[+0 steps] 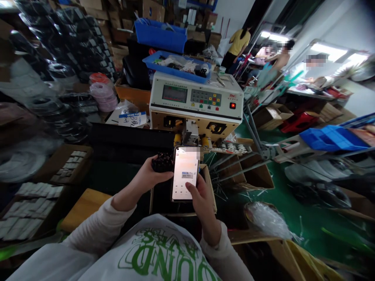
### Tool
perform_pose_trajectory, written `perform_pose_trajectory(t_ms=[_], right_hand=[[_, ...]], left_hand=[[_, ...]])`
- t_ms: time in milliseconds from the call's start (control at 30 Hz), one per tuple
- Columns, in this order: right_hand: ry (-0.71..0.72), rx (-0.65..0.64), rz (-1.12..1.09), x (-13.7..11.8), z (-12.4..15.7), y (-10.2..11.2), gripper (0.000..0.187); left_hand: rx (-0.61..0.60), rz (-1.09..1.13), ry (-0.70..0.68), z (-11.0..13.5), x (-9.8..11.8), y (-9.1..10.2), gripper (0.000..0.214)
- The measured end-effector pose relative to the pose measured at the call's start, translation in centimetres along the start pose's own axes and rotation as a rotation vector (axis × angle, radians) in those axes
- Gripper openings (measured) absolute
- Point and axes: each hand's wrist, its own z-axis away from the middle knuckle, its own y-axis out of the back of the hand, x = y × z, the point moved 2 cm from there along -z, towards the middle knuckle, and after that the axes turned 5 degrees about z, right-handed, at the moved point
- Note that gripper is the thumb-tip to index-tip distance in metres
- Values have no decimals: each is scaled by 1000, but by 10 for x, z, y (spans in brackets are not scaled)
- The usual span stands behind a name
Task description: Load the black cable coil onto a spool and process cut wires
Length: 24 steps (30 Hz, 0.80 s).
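Observation:
A smartphone [182,168] with a lit, mostly white screen is upright in my right hand [202,195]. The right thumb lies over the lower part of the screen, and the other fingers are hidden behind the phone. My left hand [149,172] is closed around a bundle of black wires [163,161] whose ends look coppery. Its thumb reaches to the phone's left edge. Just beyond the phone stands a white wire-cutting machine [197,95] with a display, a keypad and a glowing red switch.
Blue bins [160,36] sit behind and on the machine. Stacked cable coils [70,35] and boxes of white pieces [31,207] are on the left. Metal stand legs [254,128], cardboard boxes [271,117] and a plastic-wrapped coil [266,220] are on the right. Several people are farther back.

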Motion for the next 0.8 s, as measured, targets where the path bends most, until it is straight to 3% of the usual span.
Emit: perform_pose_trajectory(t_ms=[333,667,800], right_hand=[[-13,36,57,2,-2,3,30],[-18,8,-21,13,-3,2,29],[-49,-23,-27,13,-3,3,29]], left_hand=[[-17,-33,-9,0,-1,-4,39],[68,50,64,-1,-10,-1,45],[177,82,93,0,-14,3,53]])
